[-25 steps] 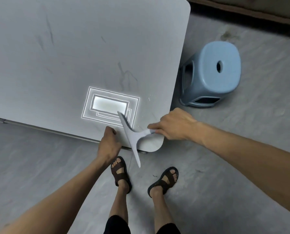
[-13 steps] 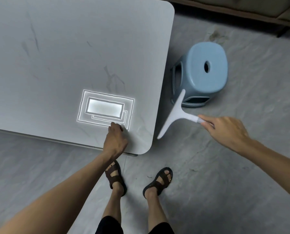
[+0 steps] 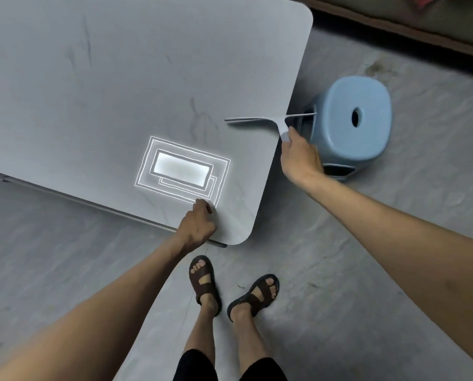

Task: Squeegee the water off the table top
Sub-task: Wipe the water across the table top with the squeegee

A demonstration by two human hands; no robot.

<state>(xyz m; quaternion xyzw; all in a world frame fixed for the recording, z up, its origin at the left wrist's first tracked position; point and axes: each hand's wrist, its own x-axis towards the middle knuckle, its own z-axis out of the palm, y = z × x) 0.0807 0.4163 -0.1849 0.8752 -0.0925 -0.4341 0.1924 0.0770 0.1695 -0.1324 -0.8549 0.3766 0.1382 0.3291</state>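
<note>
A grey table top (image 3: 119, 92) with rounded corners fills the upper left. My right hand (image 3: 300, 158) grips the handle of a white squeegee (image 3: 268, 120). Its blade lies crosswise over the table's right edge, with one end over the table and the other past the edge. My left hand (image 3: 198, 225) rests with curled fingers on the table near its front right corner. A bright rectangular light reflection (image 3: 183, 170) shows on the surface beside that hand. Faint wet streaks mark the surface near the blade.
A light blue plastic stool (image 3: 350, 127) stands on the floor just right of the table, behind the squeegee. My feet in brown sandals (image 3: 205, 281) stand below the table's corner. A dark wooden furniture base (image 3: 394, 26) runs along the top right.
My right hand swung the squeegee off the table's front corner out to the right, then brought it back up over the right edge. My left hand stayed on the table.
</note>
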